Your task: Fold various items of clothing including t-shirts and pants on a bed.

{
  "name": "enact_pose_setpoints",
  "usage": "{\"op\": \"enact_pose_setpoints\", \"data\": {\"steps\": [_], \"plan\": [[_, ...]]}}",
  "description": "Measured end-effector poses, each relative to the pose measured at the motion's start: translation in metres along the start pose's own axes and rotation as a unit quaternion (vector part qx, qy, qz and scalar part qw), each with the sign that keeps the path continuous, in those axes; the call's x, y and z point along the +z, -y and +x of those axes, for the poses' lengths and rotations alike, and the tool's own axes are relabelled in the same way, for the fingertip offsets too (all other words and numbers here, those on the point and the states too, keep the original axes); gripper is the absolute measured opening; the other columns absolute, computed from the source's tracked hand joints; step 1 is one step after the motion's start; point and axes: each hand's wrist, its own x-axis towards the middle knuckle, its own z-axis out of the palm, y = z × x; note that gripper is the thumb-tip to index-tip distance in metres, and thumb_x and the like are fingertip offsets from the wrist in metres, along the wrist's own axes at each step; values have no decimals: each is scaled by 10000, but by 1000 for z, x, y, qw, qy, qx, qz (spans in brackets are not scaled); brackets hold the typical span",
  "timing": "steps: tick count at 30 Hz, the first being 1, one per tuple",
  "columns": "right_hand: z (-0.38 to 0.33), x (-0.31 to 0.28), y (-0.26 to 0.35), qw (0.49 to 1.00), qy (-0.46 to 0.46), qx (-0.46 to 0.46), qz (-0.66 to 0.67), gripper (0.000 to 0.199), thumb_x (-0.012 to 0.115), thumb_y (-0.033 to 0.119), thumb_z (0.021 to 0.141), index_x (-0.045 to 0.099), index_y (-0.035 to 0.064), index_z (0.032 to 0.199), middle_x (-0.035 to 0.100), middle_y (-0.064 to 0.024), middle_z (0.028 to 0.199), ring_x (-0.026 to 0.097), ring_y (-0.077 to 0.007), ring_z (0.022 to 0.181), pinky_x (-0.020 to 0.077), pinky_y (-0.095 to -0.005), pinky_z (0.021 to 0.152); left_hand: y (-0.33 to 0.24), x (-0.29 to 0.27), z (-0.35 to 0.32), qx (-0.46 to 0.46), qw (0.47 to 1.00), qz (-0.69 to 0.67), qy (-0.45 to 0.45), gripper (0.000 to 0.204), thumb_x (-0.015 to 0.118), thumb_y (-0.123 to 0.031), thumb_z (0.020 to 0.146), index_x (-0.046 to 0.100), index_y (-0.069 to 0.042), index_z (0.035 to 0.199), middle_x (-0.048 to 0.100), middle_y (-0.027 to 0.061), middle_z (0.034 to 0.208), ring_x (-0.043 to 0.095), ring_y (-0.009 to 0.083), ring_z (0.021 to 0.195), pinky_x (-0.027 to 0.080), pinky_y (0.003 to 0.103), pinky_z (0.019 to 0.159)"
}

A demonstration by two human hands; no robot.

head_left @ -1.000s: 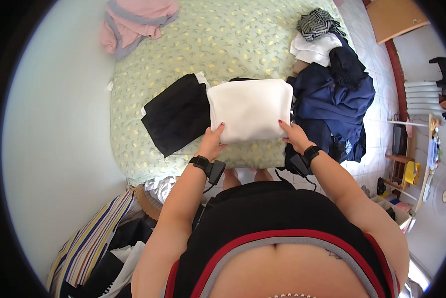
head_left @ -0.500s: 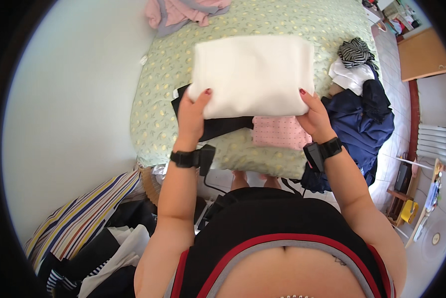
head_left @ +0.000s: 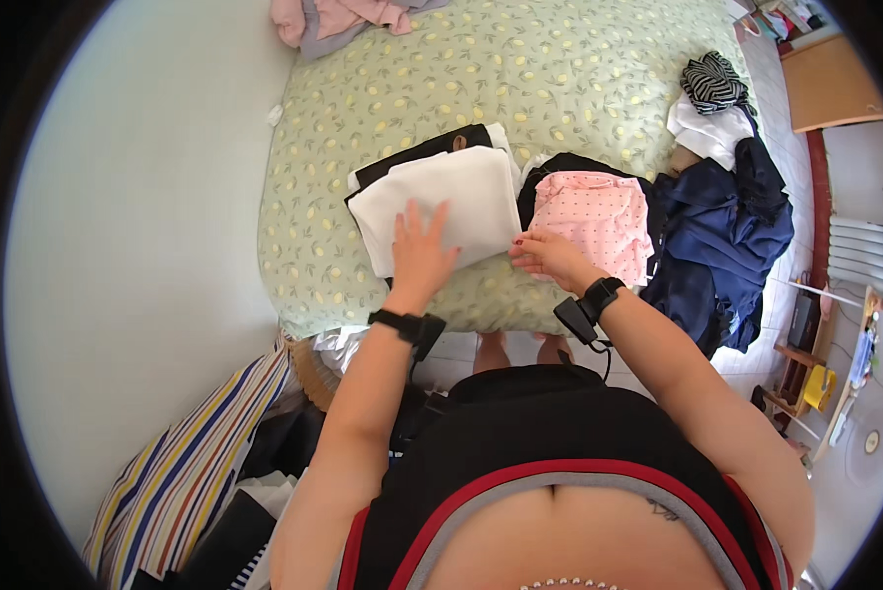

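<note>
one folded white cloth garment (head_left: 451,202) lies on one black folded garment (head_left: 417,157) on the green patterned bed (head_left: 559,79). left hand (head_left: 420,251) presses flat, fingers spread, on it; right hand (head_left: 550,258) rests loosely open at its edge. one pink dotted folded garment (head_left: 599,216) lies beside, a navy heap (head_left: 722,246) beyond.

No packages, labels, signs or screens show anywhere on or around the bed (head_left: 579,69); only cloth lies on it and beside it.
</note>
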Motion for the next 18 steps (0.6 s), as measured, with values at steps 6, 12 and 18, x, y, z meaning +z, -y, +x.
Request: {"op": "enact_pose_setpoints", "data": {"steps": [6,12,18], "plan": [[-34,-19,-20,997,-44,-61,-9,283,557,241,885,586,58,1098,619,-42,978,582,-132,868,467,-277,775,-26,40,62,-73,984,70,145,1001,749,-545,628,184,-389,1440,-52,119,1535,-38,574,1316,286,754,898],[-79,-48,-44,991,-100,-83,-29,267,553,233,884,602,38,1059,624,-41,951,589,-126,829,469,-255,738,-22,40,88,-132,968,123,172,1023,769,-513,632,147,-417,1438,-104,87,1532,-55,558,1324,284,752,896],[-120,-117,-63,972,-191,-109,83,281,558,236,871,600,29,1057,628,-39,966,593,-134,831,465,-255,738,-55,40,92,-129,961,139,199,970,749,-459,692,131,-414,1437,-117,92,1529,-47,548,1330,307,727,915]]}}
